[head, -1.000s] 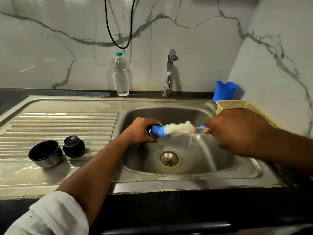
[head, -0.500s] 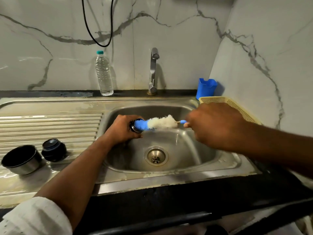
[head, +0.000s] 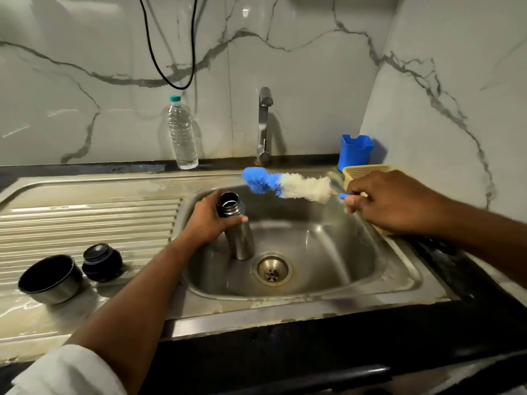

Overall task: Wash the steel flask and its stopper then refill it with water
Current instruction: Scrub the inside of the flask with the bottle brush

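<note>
Two hands (head: 212, 220), one flask (head: 238, 229), one brush (head: 286, 186)

The left forearm, bare below a white sleeve (head: 65, 372) at 7 o'clock, reaches up toward the centre. The left hand (head: 212, 220) sits just left of centre, its fingers and thumb curled round what it holds, knuckles turned toward 10 o'clock. The right forearm enters from 3 o'clock and runs toward the centre. The right hand (head: 390, 201) lies at about 2 o'clock, back of the hand up, its fingertips pinching a thin handle that points toward 9 o'clock.
</note>
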`<state>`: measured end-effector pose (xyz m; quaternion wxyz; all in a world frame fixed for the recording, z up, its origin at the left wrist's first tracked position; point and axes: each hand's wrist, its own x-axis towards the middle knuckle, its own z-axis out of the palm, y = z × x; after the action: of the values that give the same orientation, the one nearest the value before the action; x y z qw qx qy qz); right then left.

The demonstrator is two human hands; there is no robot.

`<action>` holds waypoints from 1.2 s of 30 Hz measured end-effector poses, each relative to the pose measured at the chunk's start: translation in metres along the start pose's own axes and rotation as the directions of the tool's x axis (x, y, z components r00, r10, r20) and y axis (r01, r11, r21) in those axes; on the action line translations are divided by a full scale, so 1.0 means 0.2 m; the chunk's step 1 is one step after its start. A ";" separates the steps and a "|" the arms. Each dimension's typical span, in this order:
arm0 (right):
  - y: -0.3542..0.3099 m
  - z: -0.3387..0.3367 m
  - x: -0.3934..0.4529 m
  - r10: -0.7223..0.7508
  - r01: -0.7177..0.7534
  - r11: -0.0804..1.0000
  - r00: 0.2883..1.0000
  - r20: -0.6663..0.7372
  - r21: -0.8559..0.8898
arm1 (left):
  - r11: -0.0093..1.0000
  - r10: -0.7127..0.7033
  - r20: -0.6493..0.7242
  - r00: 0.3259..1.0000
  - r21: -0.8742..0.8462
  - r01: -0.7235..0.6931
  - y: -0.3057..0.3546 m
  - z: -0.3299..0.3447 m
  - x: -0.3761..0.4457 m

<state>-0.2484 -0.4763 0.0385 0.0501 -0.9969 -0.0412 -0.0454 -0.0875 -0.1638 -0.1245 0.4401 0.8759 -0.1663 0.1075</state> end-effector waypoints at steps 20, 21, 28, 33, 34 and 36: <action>-0.10 0.83 0.37 0.089 -0.111 0.986 0.982 0.169 0.124 | 0.927 -0.198 -0.221 0.955 0.274 0.255 0.00 -0.08 0.03; -0.11 0.85 0.37 0.084 -0.103 0.987 0.985 0.153 0.124 | 0.938 -0.173 -0.214 0.961 0.262 0.227 0.00 -0.08 0.03; -0.14 0.76 0.40 0.010 -0.111 0.749 0.988 0.157 0.653 | 0.954 -0.205 -0.194 0.959 0.178 0.240 -0.01 -0.07 0.02; -0.09 0.75 0.35 0.047 -0.173 0.927 0.934 0.355 0.332 | 0.935 -0.218 -0.099 0.971 0.263 0.237 -0.01 -0.01 0.01; -0.09 0.75 0.36 0.054 -0.169 0.940 0.933 0.357 0.298 | 0.931 -0.213 -0.061 0.975 0.289 0.222 -0.01 0.01 0.01; -0.08 0.75 0.37 0.016 -0.111 0.945 0.955 0.296 0.307 | 0.923 -0.213 0.005 0.977 0.329 0.200 -0.02 0.02 0.02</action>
<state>-0.1629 -0.4386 -0.1015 0.2062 -0.9721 -0.0224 0.1099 -0.0822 -0.1650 -0.1294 0.2944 0.9512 -0.0620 0.0688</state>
